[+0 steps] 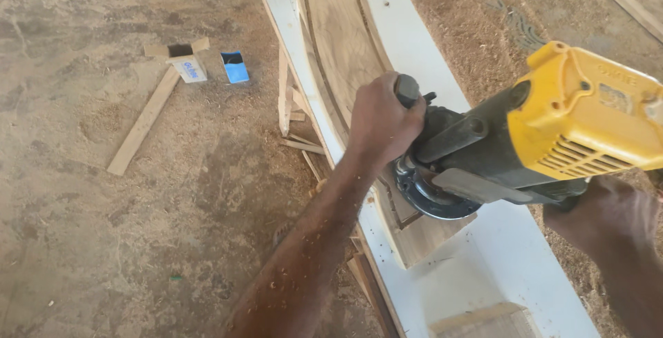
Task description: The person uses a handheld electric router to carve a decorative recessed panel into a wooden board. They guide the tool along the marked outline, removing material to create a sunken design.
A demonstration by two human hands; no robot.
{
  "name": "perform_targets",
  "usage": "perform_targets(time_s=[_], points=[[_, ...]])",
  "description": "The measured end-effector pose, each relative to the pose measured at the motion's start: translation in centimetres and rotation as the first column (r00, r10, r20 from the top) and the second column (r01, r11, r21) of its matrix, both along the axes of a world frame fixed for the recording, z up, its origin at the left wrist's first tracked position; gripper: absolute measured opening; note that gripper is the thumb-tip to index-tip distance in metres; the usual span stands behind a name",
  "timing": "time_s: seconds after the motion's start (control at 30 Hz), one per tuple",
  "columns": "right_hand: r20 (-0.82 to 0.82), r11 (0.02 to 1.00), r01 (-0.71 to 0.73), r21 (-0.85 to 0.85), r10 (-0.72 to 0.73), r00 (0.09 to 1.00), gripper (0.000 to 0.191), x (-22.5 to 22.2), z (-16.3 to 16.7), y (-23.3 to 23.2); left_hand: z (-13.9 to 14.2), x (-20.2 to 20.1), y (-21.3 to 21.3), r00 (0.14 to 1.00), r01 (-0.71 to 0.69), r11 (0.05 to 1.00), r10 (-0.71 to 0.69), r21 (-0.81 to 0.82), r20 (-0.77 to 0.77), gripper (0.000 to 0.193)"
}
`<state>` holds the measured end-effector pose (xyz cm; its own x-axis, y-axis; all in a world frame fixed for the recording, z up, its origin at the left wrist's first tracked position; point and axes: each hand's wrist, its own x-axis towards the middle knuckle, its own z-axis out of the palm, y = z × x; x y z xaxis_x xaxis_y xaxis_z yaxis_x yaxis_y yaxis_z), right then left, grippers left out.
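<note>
A yellow and grey handheld router [545,138] rests with its round base on a shaped brown wooden panel [342,41] that carries a grooved outline. My left hand [381,120] grips the router's dark side knob. My right hand [604,214] holds the tool from below at its right side, partly hidden under the yellow housing. The panel lies on a long white board [497,255] used as a bench. Sawdust specks cover my left forearm.
The sawdust-covered floor lies to the left, with a loose wooden strip [141,124], a small open white carton [185,62] and a small blue box [235,66]. Wooden offcuts [304,146] lie beside the bench leg [283,93]. A wood block [483,321] sits at the bench's near end.
</note>
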<state>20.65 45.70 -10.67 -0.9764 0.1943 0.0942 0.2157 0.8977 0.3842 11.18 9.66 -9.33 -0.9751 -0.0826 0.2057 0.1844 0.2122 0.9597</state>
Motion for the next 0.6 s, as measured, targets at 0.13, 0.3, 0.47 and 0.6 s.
perform_targets(time_s=[0.13, 0.3, 0.47, 0.6], points=[[-0.128, 0.971, -0.239, -0.032, 0.233, 0.964, 0.027, 0.4, -0.6, 0.5, -0.1, 0.1, -0.1, 1.0, -0.001, 1.0, 0.001, -0.002, -0.013, 0.022], [-0.04, 0.999, -0.034, -0.022, 0.033, 0.999, 0.034, -0.2, -0.8, 0.6, -0.3, 0.1, 0.2, 0.998, 0.032, 0.999, -0.033, 0.007, 0.05, 0.019], [-0.163, 0.965, -0.262, -0.014, 0.256, 0.953, 0.033, 0.1, -0.5, 0.4, -0.4, 0.9, 0.1, 0.994, -0.062, 0.998, 0.063, 0.012, -0.086, 0.02], [-0.15, 0.962, -0.273, 0.011, 0.272, 0.95, 0.029, -0.7, -0.2, 0.4, -0.3, 0.9, 0.2, 0.996, -0.059, 0.998, 0.059, 0.0, -0.069, 0.018]])
